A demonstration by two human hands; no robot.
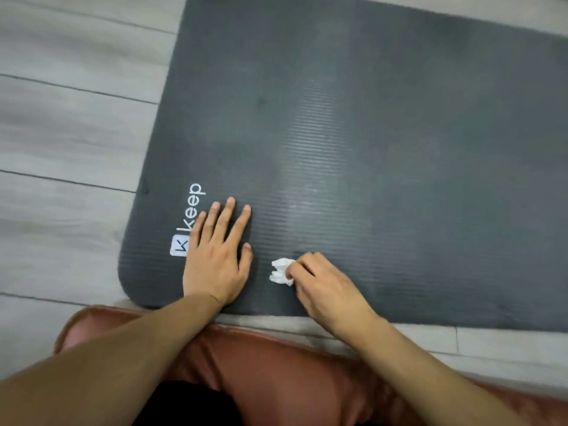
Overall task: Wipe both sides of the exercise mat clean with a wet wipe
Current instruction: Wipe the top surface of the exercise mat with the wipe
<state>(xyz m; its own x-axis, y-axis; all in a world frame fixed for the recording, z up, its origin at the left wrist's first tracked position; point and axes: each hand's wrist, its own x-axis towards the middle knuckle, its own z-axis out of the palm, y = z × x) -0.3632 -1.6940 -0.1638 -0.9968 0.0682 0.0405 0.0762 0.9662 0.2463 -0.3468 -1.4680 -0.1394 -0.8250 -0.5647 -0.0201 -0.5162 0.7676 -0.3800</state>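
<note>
Mat (384, 133) foam of this kind looks soft, light and floppy, so I judge it will bend and slide on the smooth floor (61, 118) unless pinned, and that turning it over for the second side is best done by taking hold of the rounded near corner or the short edge beyond the flat hand and peeling it back. It is dark grey, ribbed in fine lines across its width, with a white "Keep" logo (189, 222) printed near that corner and a paler, shiny streak running away from the wipe, which I take for damp from wiping. It lies flat on pale grey wood-look planks, its long near edge just ahead of the person's knees. The wet wipe (281, 272), white and bunched into a small wad, sits on the mat close to that near edge, pinched in the curled fingers of the right hand (325, 290). Just beside the wad, toward the logo, the left hand (216, 259) rests on the mat with fingers straight and spread, holding nothing, partly covering the logo. Behind both wrists, a reddish-brown cushion (292, 379) lies under the person, its front edge close to the mat's border.
</note>
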